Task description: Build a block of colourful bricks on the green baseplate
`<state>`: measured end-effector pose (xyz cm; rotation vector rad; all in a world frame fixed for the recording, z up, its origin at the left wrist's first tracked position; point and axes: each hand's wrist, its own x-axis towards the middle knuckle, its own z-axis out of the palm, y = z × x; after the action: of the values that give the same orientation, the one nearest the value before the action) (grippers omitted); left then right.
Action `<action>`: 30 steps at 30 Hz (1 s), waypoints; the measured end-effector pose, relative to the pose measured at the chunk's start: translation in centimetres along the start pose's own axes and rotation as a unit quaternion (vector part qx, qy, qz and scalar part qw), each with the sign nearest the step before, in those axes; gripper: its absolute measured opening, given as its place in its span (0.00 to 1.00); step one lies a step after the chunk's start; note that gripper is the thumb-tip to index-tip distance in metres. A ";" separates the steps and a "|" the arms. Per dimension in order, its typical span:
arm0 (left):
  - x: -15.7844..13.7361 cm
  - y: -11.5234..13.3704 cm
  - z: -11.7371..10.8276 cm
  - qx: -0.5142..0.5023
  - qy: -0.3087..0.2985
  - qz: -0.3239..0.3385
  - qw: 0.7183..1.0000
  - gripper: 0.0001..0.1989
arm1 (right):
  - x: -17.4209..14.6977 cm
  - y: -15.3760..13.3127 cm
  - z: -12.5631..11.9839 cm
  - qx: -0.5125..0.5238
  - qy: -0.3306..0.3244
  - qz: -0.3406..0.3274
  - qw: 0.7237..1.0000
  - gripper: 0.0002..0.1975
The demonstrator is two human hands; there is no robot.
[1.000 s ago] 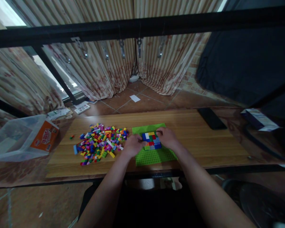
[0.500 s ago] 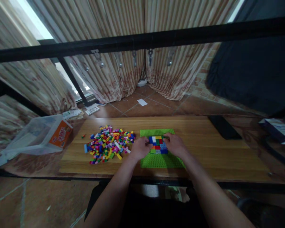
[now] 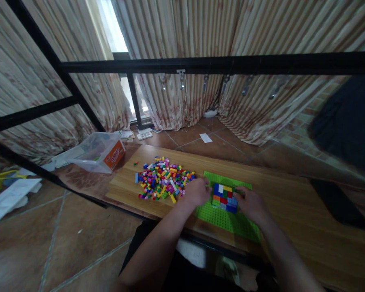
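A block of toy building bricks (image 3: 224,198) in blue, white, yellow, red, orange and green is built up on a bright green studded baseplate (image 3: 209,215). Just left of it, my left hand (image 3: 197,191) is closed over the plate's left edge, thumb and fingertips pinched together; whatever they hold is too small to make out. At the block's far right corner, the fingers of my right hand (image 3: 252,202) pinch a dark green brick (image 3: 238,190).
A heap of loose coloured bricks (image 3: 166,180) spreads over the wooden board (image 3: 158,209) on the left. Beyond it stands a clear plastic box (image 3: 93,156) with an orange label. A dark flat slab (image 3: 337,202) lies at the right. A black metal bar (image 3: 200,65) crosses behind.
The view has turned left and tilted, so everything sits further right. My left hand has come away from the brick block towards the heap; my right hand stays at the block's corner.
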<state>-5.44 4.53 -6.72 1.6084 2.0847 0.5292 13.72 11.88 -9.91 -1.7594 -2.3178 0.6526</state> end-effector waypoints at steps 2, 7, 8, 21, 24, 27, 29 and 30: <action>0.1 -1.1 -1.6 0.014 0.037 -0.020 0.999 0.14 | -0.1 -0.2 -0.2 -0.031 0.008 -0.012 0.999 0.17; -0.1 -5.5 -5.9 0.093 0.142 -0.116 0.979 0.15 | -0.3 -0.7 -0.4 -0.073 0.017 -0.022 0.997 0.17; -0.2 -6.4 -6.5 0.110 0.152 -0.131 0.973 0.15 | -0.3 -0.7 -0.4 -0.075 0.016 -0.022 0.997 0.17; -0.8 -13.3 -8.7 0.172 0.096 -0.125 0.972 0.20 | -0.2 -0.9 -0.6 -0.099 0.005 -0.029 0.995 0.19; -0.5 -13.5 -8.3 0.176 0.077 -0.094 0.977 0.21 | -0.2 -0.9 -0.4 -0.105 0.011 -0.040 0.994 0.19; -0.4 -13.2 -8.1 0.180 0.080 -0.085 0.977 0.20 | -0.2 -0.7 -0.3 -0.105 0.013 -0.043 0.993 0.18; -0.4 -13.0 -8.1 0.184 0.086 -0.087 0.975 0.18 | -0.2 -0.7 -0.3 -0.103 0.012 -0.044 0.994 0.19; -0.3 -13.0 -8.1 0.185 0.091 -0.088 0.975 0.17 | -0.2 -0.6 -0.2 -0.102 0.011 -0.043 0.994 0.19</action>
<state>-20.27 0.79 -7.16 1.5919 2.5549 0.2426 13.30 11.62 -9.39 -1.7237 -2.5071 0.3925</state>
